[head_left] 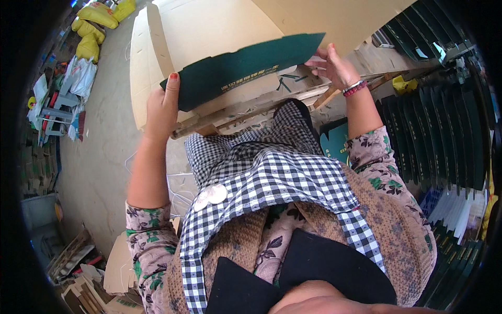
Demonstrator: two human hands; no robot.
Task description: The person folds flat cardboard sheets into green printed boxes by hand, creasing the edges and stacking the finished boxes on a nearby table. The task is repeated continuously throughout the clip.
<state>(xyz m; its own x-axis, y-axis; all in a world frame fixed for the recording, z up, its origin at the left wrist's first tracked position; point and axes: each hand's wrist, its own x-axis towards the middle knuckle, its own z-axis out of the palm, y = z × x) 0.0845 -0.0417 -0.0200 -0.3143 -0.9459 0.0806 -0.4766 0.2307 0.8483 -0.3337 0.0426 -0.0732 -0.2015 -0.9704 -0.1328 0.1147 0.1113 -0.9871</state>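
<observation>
A large cardboard sheet (209, 31) spreads out in front of me, tan on its inner face, with a creased strip along its left side. Its near edge is folded up as a dark green flap (246, 65) with gold print. My left hand (163, 107) grips the left end of this flap, thumb on the green face and fingers hidden behind. By the flap's right end is my right hand (337, 68), its thumb raised and fingers apart. Its fingertips are close to the flap's edge; whether they touch it I cannot tell.
Under the sheet is a wooden bench (376, 60) with green scraps (285, 83). Dark green folded boards (434, 136) stand in rows at the right. Yellow sacks (89, 44) lie at the far left. Cut cardboard pieces (120, 267) lie at the lower left.
</observation>
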